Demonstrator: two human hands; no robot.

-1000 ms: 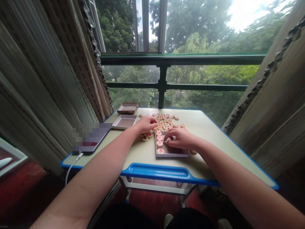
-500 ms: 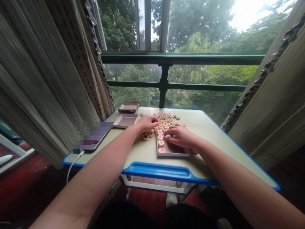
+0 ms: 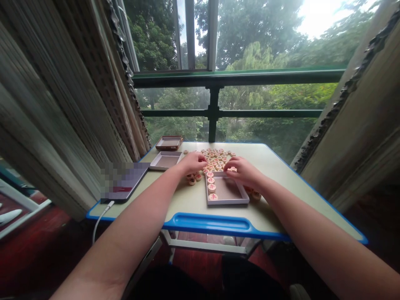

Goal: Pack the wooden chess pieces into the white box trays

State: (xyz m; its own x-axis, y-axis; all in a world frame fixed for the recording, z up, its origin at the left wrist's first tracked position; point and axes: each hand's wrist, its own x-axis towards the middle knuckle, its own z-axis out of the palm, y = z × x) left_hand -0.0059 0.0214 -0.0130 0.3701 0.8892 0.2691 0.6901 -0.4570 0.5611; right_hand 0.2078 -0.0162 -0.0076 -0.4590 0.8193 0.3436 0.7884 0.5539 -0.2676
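Observation:
A shallow white tray [image 3: 227, 201] lies on the small table [image 3: 187, 200] in front of me, with a column of round wooden game pieces [image 3: 211, 186] along its left side. Several more pieces [image 3: 216, 157] lie in a loose heap behind it. My left hand [image 3: 194, 162] rests curled on the left edge of the heap, above a few stray pieces [image 3: 193, 179]. My right hand [image 3: 243, 172] hovers over the tray's far end, fingers pinched on one piece [image 3: 232, 169].
An empty white tray [image 3: 165, 160] and a brown box lid [image 3: 169, 142] sit at the table's back left. A tablet [image 3: 123, 182] with a white cable lies on the left edge. Curtains flank a window with a green railing [image 3: 237, 77].
My right hand has lifted from the tray's middle and moved back toward the heap, uncovering the tray floor. The left hand has stayed almost still.

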